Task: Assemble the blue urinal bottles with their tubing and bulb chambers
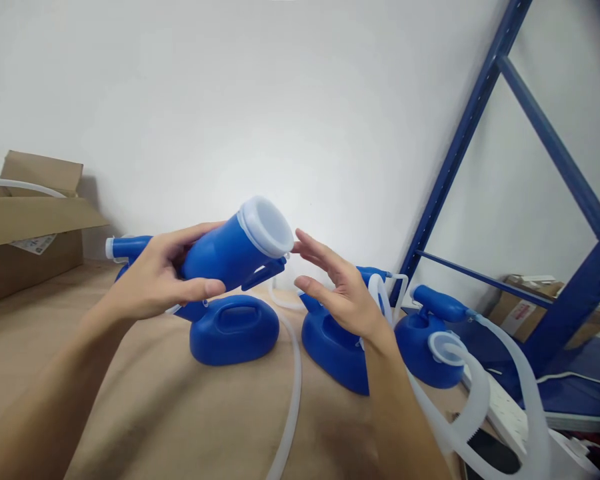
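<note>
My left hand (167, 273) is wrapped round a blue cylindrical container (223, 257), tilted up to the right. A translucent white cap (266, 225) covers its near end, and a blue clip-like part sticks out below. To its right, my right hand (335, 283) has its fingers apart, the fingertips close to the cap, with nothing held. Below the container a blue bottle (234, 333) with a handle rests on the brown surface. Another blue bottle (330, 347) stands under my right hand, partly hidden by the forearm.
An open cardboard box (35, 260) sits at the left. A white tube (296, 387) runs down the middle of the surface (220, 427). At the right are another blue bottle (420, 340) with thick tubes, a dark phone-like object (493, 453) and a blue metal rack (450, 160).
</note>
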A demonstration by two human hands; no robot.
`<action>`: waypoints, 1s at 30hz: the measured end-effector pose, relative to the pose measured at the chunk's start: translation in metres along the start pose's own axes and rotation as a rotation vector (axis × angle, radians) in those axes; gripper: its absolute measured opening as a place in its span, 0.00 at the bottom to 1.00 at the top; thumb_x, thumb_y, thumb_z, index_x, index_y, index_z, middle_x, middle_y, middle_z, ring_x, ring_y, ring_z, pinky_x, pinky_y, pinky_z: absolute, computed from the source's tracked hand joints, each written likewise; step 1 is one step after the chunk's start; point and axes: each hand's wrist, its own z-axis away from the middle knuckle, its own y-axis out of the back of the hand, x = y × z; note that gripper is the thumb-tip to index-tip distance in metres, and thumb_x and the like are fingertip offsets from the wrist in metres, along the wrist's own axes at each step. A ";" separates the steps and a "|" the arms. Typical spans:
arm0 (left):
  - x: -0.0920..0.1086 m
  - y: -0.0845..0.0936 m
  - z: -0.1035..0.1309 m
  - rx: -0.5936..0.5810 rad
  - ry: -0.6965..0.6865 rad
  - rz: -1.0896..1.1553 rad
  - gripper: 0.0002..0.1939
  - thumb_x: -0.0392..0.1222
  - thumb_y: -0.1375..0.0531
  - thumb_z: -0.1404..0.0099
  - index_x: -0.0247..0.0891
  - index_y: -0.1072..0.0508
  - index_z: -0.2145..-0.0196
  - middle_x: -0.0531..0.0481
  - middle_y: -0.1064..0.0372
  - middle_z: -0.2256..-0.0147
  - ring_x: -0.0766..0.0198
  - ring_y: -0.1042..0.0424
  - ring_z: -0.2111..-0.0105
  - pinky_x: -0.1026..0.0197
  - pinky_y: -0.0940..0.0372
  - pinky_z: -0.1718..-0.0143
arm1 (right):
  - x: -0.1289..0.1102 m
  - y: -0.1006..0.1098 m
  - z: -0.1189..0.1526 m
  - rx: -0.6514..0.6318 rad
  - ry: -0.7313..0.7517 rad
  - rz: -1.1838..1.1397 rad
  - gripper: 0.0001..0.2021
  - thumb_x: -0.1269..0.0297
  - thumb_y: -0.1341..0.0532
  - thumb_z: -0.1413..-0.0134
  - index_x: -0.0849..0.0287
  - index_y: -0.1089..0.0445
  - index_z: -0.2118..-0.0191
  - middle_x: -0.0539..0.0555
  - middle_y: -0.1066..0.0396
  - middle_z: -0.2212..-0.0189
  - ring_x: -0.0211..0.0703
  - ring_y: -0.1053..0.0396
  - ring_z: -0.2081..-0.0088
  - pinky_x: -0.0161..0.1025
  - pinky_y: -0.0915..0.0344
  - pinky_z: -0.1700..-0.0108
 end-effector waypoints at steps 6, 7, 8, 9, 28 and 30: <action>-0.006 0.008 0.001 -0.084 0.140 0.153 0.42 0.63 0.31 0.45 0.37 0.29 0.39 0.58 0.31 0.77 0.69 0.39 0.85 0.66 0.43 0.84 | 0.002 -0.022 -0.007 0.129 -0.052 -0.220 0.15 0.62 0.31 0.40 0.46 0.21 0.48 0.52 0.20 0.55 0.43 0.22 0.52 0.45 0.22 0.50; -0.005 0.008 0.001 -0.081 0.134 0.147 0.41 0.62 0.30 0.45 0.37 0.29 0.40 0.58 0.30 0.77 0.69 0.38 0.84 0.66 0.43 0.83 | 0.003 -0.024 -0.008 0.163 -0.072 -0.250 0.13 0.61 0.30 0.41 0.48 0.20 0.51 0.52 0.20 0.56 0.43 0.22 0.54 0.44 0.22 0.52; -0.004 0.008 0.001 -0.078 0.116 0.130 0.40 0.62 0.30 0.45 0.37 0.28 0.41 0.57 0.29 0.76 0.68 0.37 0.83 0.66 0.42 0.82 | 0.004 -0.026 -0.009 0.193 -0.089 -0.273 0.11 0.61 0.29 0.43 0.49 0.19 0.53 0.52 0.20 0.58 0.43 0.22 0.55 0.43 0.22 0.53; -0.004 0.007 0.000 -0.071 0.091 0.106 0.39 0.61 0.29 0.46 0.37 0.26 0.42 0.56 0.28 0.74 0.67 0.34 0.81 0.66 0.40 0.81 | 0.005 -0.027 -0.010 0.211 -0.100 -0.289 0.10 0.60 0.28 0.44 0.50 0.18 0.56 0.52 0.20 0.59 0.43 0.22 0.56 0.42 0.22 0.55; 0.003 0.004 -0.002 -0.030 -0.020 0.065 0.36 0.61 0.27 0.48 0.39 0.22 0.46 0.50 0.22 0.63 0.45 0.25 0.54 0.54 0.27 0.56 | 0.001 -0.038 -0.005 0.356 0.154 -0.060 0.06 0.64 0.35 0.35 0.51 0.19 0.61 0.52 0.19 0.64 0.45 0.22 0.63 0.45 0.23 0.60; 0.003 0.003 -0.002 -0.050 -0.030 0.075 0.37 0.61 0.27 0.48 0.39 0.22 0.46 0.49 0.21 0.59 0.44 0.25 0.52 0.53 0.27 0.54 | -0.001 -0.038 -0.004 0.349 0.179 -0.058 0.05 0.65 0.35 0.36 0.51 0.20 0.61 0.52 0.19 0.64 0.45 0.22 0.62 0.45 0.23 0.60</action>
